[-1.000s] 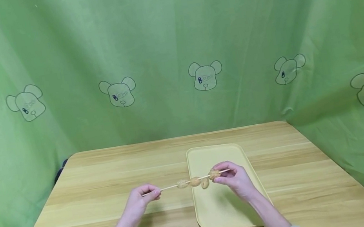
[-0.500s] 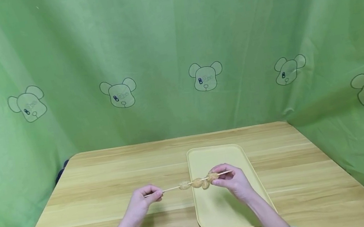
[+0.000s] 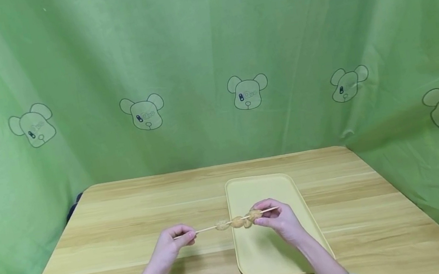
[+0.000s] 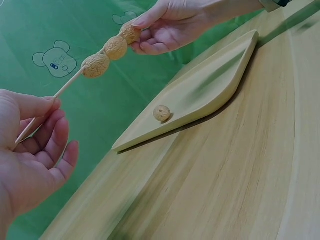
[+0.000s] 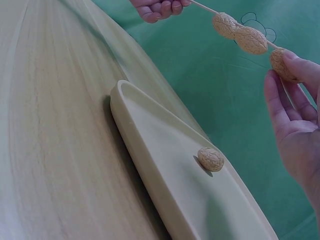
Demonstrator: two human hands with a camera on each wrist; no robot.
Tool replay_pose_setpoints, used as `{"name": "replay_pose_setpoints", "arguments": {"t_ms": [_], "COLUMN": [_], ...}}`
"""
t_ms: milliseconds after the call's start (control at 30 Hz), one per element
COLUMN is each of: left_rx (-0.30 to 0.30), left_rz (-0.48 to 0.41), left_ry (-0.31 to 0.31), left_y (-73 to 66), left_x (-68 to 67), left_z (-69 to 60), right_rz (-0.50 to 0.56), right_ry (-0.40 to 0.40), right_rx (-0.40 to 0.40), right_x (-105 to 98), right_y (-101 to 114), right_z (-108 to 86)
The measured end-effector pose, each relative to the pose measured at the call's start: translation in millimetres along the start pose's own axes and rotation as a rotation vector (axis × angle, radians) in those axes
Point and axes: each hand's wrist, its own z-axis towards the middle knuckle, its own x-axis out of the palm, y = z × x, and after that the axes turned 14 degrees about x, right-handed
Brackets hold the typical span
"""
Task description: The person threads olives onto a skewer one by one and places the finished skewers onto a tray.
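My left hand [image 3: 169, 246] pinches the left end of a thin wooden skewer [image 3: 205, 229] between thumb and fingers. Three wrinkled tan balls are threaded on the skewer, their exact kind unclear. The left ball [image 4: 96, 65] and the middle ball [image 5: 251, 40] sit close together. The right ball [image 5: 283, 64] is held between the thumb and fingers of my right hand [image 3: 283, 222], with a small gap to the middle one in the right wrist view. The skewer's tip [image 3: 275, 207] pokes out past this ball. A loose ball [image 5: 210, 159] lies on the pale yellow tray [image 3: 273, 258].
The tray stands on the right part of a wood-grain table [image 3: 127, 209], below the raised skewer. Green curtains [image 3: 185, 27] with bear-face drawings surround the table's back and sides.
My right hand has slid its ball slightly left along the skewer, nearer the middle ball. In the head view it now covers more of the loose ball. My left hand has hardly moved.
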Motion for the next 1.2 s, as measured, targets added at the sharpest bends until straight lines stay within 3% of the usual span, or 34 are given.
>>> {"name": "replay_pose_setpoints", "arguments": {"t_ms": [533,967,1200], "left_rx": [-0.009,-0.040,-0.006], "left_rz": [-0.031,-0.031,-0.022], "left_ry": [-0.005,0.021,0.055], "left_y": [3.6,6.9,5.0], "left_x": [-2.0,-2.3,-1.3], "left_z": [-0.4,-1.8,-1.9], "right_rz": [-0.021,0.002,0.030], "right_ry": [-0.057,-0.029,-0.026], "right_rx": [0.033,0.045,0.064], "right_x": [3.2,2.4,1.3], "right_y": [-3.3,-3.5,-3.1], "right_z": [1.5,0.7,-0.7]}}
